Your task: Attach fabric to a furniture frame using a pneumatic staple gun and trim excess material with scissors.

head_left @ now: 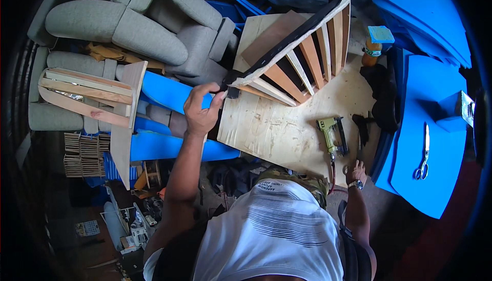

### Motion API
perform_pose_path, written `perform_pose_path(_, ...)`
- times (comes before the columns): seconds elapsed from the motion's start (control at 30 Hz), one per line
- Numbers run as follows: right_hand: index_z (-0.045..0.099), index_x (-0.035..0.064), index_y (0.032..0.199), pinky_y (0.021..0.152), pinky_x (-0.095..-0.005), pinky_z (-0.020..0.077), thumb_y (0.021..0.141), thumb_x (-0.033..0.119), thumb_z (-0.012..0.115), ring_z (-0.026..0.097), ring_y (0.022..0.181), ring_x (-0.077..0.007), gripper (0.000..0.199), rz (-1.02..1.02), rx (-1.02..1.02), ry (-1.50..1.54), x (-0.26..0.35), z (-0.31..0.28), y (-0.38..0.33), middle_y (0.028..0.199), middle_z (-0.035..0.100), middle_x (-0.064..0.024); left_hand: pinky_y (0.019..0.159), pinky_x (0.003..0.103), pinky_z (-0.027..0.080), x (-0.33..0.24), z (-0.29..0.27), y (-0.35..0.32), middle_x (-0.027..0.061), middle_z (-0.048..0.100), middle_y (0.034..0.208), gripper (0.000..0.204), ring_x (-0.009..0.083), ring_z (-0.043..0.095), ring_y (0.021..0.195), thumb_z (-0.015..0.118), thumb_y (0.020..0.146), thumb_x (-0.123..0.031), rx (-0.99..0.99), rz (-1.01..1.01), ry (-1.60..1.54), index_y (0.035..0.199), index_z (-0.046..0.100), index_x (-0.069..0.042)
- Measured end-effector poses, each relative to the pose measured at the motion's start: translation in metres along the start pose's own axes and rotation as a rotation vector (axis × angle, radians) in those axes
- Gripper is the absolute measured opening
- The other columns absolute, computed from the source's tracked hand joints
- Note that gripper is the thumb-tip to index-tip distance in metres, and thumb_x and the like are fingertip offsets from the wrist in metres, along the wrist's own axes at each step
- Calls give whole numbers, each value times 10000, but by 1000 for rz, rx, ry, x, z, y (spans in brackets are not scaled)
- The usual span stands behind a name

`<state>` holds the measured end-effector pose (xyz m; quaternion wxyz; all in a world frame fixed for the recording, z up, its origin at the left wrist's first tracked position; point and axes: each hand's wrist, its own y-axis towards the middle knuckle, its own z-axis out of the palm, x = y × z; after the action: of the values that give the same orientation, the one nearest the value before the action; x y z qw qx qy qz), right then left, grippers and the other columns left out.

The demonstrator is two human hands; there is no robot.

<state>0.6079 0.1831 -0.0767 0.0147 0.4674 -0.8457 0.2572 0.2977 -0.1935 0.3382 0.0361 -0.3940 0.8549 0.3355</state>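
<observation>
A curved wooden frame (309, 60) with several slats stands on the plywood tabletop, black fabric (287, 45) along its upper curved edge. At the frame's left end, my left hand (201, 109) pinches the loose corner of that fabric between thumb and fingers. My right hand (356, 172) is low at the table's near right edge, its fingers curled; what they hold is too small to make out. Just beyond it lies a dark-handled tool (362, 126). A green and black staple gun (332, 135) with a red hose rests on the tabletop to its left.
Blue foam sheets (430, 127) fill the right side, with metal scissors (424, 153) on top. An orange bottle (372, 51) stands at the back right. Grey upholstered seats (118, 25) are piled at the left, near another wooden frame (97, 94) with blue foam pieces (164, 89).
</observation>
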Motion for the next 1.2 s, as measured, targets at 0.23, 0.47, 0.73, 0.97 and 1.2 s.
perform_pose_path(0.23,482,56,1290,956,-464,480,809,442,717,508,1184,-380,660,-93,98,187,146,0,50,1279,527,-180,935,377,504,22,4,33,134,571,1275,611,280,579,1154,844,736,-141,265,-140,-139,1283,593,-37)
perform_pose_path(0.47,499,104,1306,987,-499,464,844,443,674,518,1256,-318,599,172,212,48,211,5,105,1346,534,-125,899,349,485,74,14,48,114,657,1086,255,259,608,1018,716,852,-104,231,80,-268,1095,710,-28)
perform_pose_path(0.73,588,-10,1117,813,-516,539,824,500,656,667,942,-434,592,253,92,240,251,13,69,985,686,-278,796,345,469,110,13,36,63,667,991,117,232,584,918,683,878,-65,90,2,-490,992,705,-52)
perform_pose_path(0.97,633,27,874,593,-332,483,858,446,724,606,645,-141,429,259,-53,1017,346,-101,-77,666,628,-61,869,350,446,109,11,19,75,643,1036,85,253,553,988,607,950,-70,-105,-82,-570,996,665,-27)
perform_pose_path(1.2,581,-16,1040,584,-269,474,891,166,655,589,648,-127,246,-56,-263,1032,426,-242,-156,771,628,-45,886,378,419,126,29,6,50,647,1046,180,242,524,991,663,869,-20,-328,-10,-741,1033,658,-93)
